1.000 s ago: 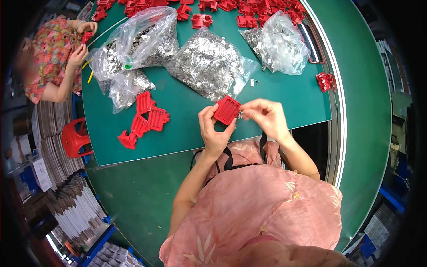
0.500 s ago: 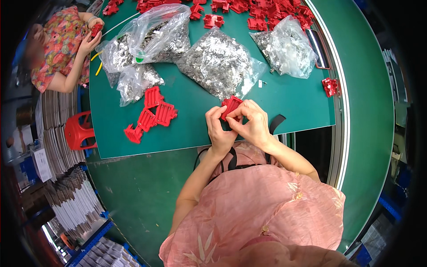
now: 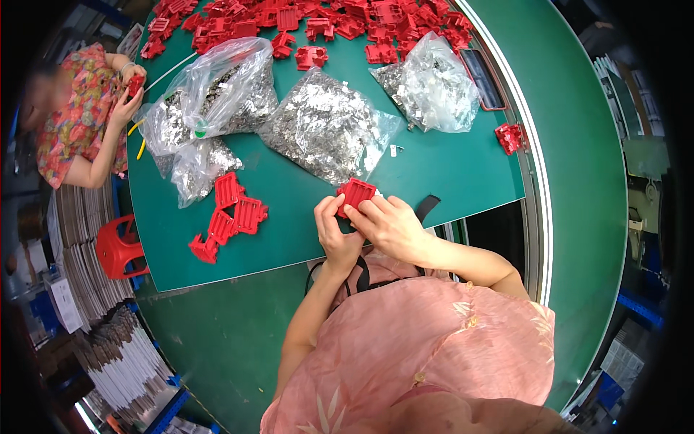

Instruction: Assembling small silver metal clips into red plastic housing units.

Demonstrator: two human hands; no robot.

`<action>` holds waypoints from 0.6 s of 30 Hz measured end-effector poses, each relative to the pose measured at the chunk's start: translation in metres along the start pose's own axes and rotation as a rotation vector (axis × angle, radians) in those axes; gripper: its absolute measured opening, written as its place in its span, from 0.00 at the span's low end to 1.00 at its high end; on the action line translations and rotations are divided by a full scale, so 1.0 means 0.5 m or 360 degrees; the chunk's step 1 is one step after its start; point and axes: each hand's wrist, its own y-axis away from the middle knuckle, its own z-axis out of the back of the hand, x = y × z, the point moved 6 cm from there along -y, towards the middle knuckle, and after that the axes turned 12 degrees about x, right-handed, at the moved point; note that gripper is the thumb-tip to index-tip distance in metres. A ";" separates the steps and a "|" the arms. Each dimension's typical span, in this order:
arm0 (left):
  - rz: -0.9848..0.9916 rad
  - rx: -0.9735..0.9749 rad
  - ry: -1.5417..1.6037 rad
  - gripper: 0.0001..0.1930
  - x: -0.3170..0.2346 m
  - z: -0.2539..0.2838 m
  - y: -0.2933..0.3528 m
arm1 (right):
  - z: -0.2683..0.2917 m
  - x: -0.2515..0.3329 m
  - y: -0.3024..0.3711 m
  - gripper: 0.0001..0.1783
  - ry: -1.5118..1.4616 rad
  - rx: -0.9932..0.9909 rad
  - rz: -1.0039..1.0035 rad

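Note:
A red slotted plastic part is held between both hands at the near edge of the green table. My left hand grips its left side with bent fingers. Across its lower right corner lie the closed fingers of my right hand; whether a small piece is under them I cannot tell. Just beyond my hands sits a clear bag of small metal pieces. Several similar red parts lie grouped to the left, their slotted faces up.
More metal pieces fill bags at the left and right. Many red parts cover the far end. A phone lies by the white rail. Beyond the left edge are a red stool and a person holding a red part.
The view has tilted, so the table appears lower and farther left. My right hand's fingers have shifted from a pinch over the part to its lower right, uncovering more of the slotted face.

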 end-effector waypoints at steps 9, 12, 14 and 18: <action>0.0075 0.0068 0.0102 0.33 0.012 0.004 -0.009 | 0.028 -0.212 -0.066 0.07 -0.0479 -0.0440 -0.0327; 0.0070 0.0072 0.0092 0.33 0.008 0.006 -0.009 | -0.008 -0.204 -0.106 0.07 -0.0300 -0.0300 -0.0327; 0.0092 0.0067 0.0083 0.34 0.010 0.006 -0.008 | -0.016 -0.212 -0.111 0.08 -0.0293 -0.0286 -0.0357; 0.0097 0.0061 0.0138 0.33 0.023 0.003 -0.004 | -0.002 -0.193 -0.101 0.07 -0.0352 -0.0375 -0.0363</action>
